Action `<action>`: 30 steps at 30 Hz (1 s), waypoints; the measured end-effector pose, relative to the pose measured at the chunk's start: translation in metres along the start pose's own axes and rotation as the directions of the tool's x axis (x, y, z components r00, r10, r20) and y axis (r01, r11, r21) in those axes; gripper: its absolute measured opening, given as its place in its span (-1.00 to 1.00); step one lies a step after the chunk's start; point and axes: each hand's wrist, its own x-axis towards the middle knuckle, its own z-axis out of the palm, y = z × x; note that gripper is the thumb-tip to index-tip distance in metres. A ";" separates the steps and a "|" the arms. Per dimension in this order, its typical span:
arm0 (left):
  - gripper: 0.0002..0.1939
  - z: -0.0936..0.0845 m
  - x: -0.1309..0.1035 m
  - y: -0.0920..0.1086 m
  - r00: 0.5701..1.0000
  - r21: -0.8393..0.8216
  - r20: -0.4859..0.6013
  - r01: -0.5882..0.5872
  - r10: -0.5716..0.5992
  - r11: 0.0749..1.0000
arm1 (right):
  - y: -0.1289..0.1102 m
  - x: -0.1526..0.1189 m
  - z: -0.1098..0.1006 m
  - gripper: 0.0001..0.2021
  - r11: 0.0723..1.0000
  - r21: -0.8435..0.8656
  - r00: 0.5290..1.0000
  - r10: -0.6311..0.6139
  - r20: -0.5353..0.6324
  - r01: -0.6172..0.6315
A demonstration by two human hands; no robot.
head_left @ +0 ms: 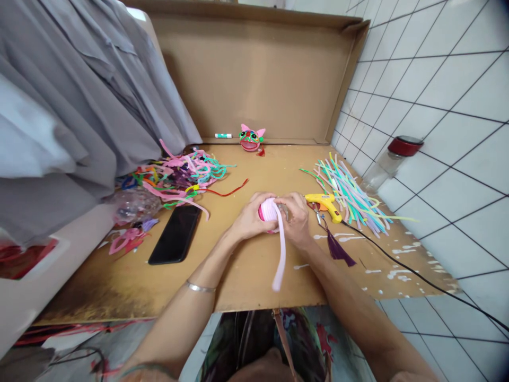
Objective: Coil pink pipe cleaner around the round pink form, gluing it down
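Note:
Between both hands, over the middle of the table, is a small rounded piece wound with pink pipe cleaner [269, 208]. A loose pale pink pipe cleaner end [282, 254] hangs from it toward me. My left hand [251, 216] wraps around the piece's left side. With bent fingers, my right hand [294, 215] grips its right side, where the loose strand comes off. The fingers partly cover the piece, so its full shape is hidden. Just right of my right hand lie a yellow glue gun [326, 205] and small scissors [317, 211].
A black phone [175, 235] lies left of a heap of colourful pipe cleaners [186, 172]. More pipe cleaners [350, 193], a purple tassel [338, 246] and a glass jar [387, 164] are right. A finished pink animal head [251, 139] sits by the cardboard [254, 74]. A black cord [401, 262] crosses the right edge.

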 end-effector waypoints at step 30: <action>-0.35 -0.005 -0.001 -0.006 0.996 -0.082 0.023 0.083 -0.082 0.993 | -0.065 -0.211 -0.004 -0.59 0.965 -0.263 0.463 0.227 0.857 0.014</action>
